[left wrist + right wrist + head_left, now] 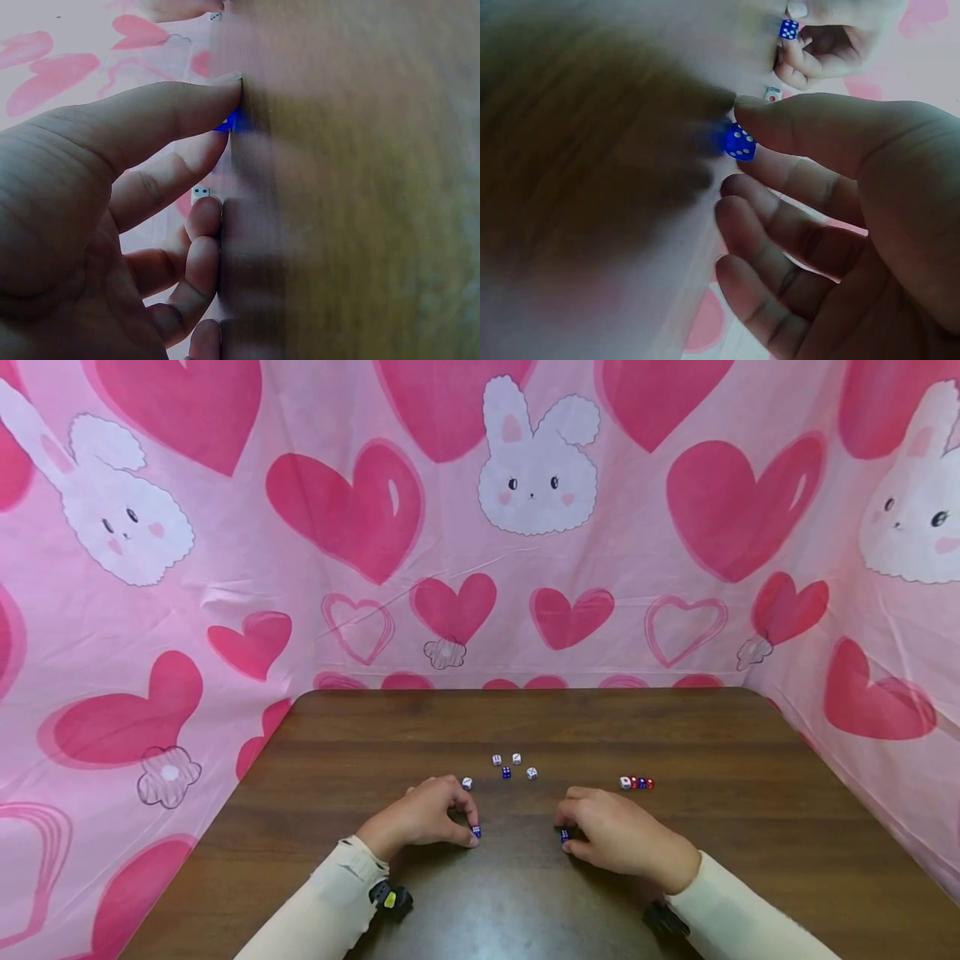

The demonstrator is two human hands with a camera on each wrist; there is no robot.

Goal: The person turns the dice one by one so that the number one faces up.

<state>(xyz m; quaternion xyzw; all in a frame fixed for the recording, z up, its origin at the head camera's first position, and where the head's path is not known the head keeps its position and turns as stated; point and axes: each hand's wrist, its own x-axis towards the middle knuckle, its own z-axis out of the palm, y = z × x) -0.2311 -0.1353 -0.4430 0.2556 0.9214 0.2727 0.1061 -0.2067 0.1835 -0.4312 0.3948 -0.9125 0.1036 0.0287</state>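
My left hand [427, 814] pinches a blue die [476, 832] between thumb and index finger, down at the tabletop. In the left wrist view that blue die [226, 120] is mostly covered by the thumb. Across a gap to the right, my right hand [618, 835] holds another blue die [565, 836] the same way. The right wrist view shows white pips on this blue die [741, 142], with the other fingers loosely bent below it. Just beyond the left knuckles lies a white die [467, 783].
Farther back on the brown wooden table [360, 727] sit several white dice [532, 773] around a blue die [506, 772]. Off to the right, a short row of white, red and blue dice [637, 782] lies side by side. Pink heart-patterned cloth [450, 552] surrounds the table's back and sides.
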